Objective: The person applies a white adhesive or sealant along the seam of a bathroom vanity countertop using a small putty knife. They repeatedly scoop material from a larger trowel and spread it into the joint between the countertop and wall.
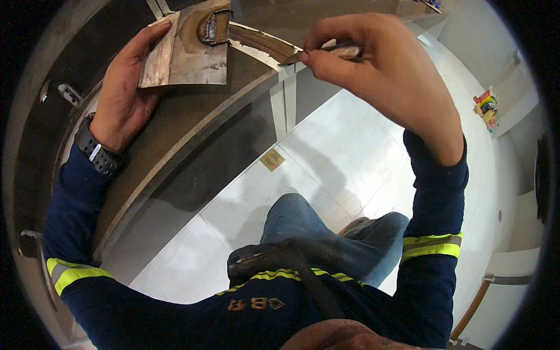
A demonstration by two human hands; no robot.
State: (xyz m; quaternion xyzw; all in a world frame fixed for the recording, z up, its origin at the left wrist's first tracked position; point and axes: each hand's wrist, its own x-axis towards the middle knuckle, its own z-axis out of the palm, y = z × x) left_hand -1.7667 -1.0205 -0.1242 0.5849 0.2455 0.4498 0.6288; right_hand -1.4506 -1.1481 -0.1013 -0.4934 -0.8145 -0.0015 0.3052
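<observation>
My left hand (131, 81) grips the edge of a thin metal plate (201, 67), held tilted above the dark countertop (175, 125). Brown paste is smeared across the plate, with a thick glossy dollop (213, 28) near its upper right corner. In my right hand (391, 64), thumb and fingers pinch a small putty knife (347, 52). Its blade tip lies at the countertop edge, at the end of a brown paste-covered seam (259, 42). White masking tape (251, 51) borders that seam, and tape strips (283, 108) run down the counter's front.
Below the counter is a pale tiled floor (324, 146) with a square brass-coloured drain (272, 159). A metal fitting (69, 93) sits left of my wrist. Several colourful items (485, 109) lie far right. My bent knees (297, 216) are in front of the counter.
</observation>
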